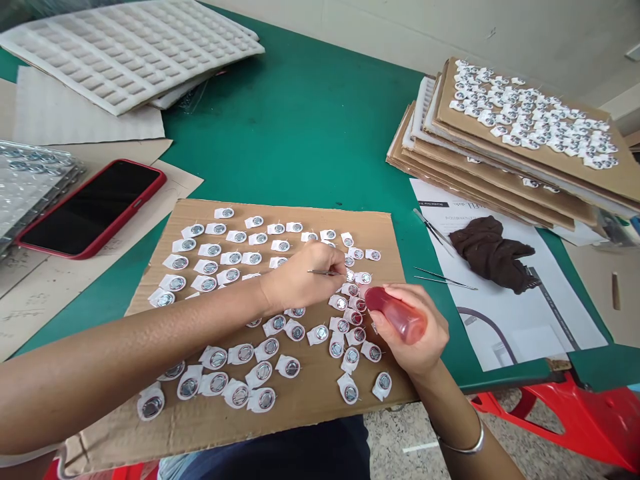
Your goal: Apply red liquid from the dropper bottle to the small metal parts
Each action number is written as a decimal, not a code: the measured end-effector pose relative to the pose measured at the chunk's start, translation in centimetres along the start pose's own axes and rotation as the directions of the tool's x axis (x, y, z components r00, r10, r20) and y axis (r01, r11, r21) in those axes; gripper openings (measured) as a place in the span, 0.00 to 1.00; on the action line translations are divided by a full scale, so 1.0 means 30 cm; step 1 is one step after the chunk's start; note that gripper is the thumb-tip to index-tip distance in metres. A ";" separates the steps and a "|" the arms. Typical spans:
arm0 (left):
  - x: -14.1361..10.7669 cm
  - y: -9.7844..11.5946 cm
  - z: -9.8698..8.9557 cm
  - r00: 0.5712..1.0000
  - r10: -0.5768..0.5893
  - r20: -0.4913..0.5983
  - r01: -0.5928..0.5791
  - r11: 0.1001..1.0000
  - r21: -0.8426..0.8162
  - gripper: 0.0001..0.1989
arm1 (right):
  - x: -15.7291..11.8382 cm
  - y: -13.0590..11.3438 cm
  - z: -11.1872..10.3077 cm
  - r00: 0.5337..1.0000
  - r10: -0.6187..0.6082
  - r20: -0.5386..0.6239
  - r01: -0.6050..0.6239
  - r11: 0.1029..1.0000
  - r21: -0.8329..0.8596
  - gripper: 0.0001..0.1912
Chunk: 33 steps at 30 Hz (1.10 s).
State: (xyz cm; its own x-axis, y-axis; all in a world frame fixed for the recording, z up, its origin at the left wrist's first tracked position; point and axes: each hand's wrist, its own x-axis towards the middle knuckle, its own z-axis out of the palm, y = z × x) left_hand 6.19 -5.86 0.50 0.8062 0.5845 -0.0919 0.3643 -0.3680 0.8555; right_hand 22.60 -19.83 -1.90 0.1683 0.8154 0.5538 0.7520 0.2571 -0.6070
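Observation:
A brown cardboard sheet [310, 373] lies on the green table, with many small white tabs bearing round metal parts [237, 393] spread over it. My left hand [313, 273] is closed in a pinch around a thin metal tool [324, 272], above the sheet's upper right part. Just to its right, my right hand [417, 327] is wrapped round a translucent red bottle [397, 315], tilted with its end toward the left hand. The bottle's end is close to the tabs beneath; whether it touches one cannot be made out.
Stacked cardboard and foam sheets [425, 150] bearing more parts stand at the back right. Tweezers [445, 279] and a dark cloth [493, 253] lie on printed paper [480, 327]. A red-cased phone [93, 207] and a white foam tray [130, 53] are at left.

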 end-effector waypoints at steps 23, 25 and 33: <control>0.012 -0.020 -0.002 1.000 0.005 -0.012 -0.006 0.999 -0.036 0.07 | -0.002 0.053 0.010 0.895 0.444 -0.041 -0.423 0.876 0.232 0.11; 0.013 -0.024 -0.002 1.000 -0.006 -0.014 0.005 0.999 -0.042 0.07 | -0.001 0.068 0.017 0.844 0.536 0.001 -0.506 0.797 0.331 0.11; 0.013 -0.027 0.001 1.000 -0.013 -0.015 0.012 0.999 -0.050 0.08 | 0.000 0.071 0.026 0.813 0.583 0.006 -0.533 0.739 0.413 0.13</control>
State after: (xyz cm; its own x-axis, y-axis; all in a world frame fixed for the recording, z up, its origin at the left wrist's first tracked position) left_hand 6.23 -5.35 -0.25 0.7944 0.5997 -0.0957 0.3504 -0.3238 0.8788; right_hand 23.71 -18.89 -3.65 0.5709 0.8157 0.0930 0.2029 -0.0305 -0.9787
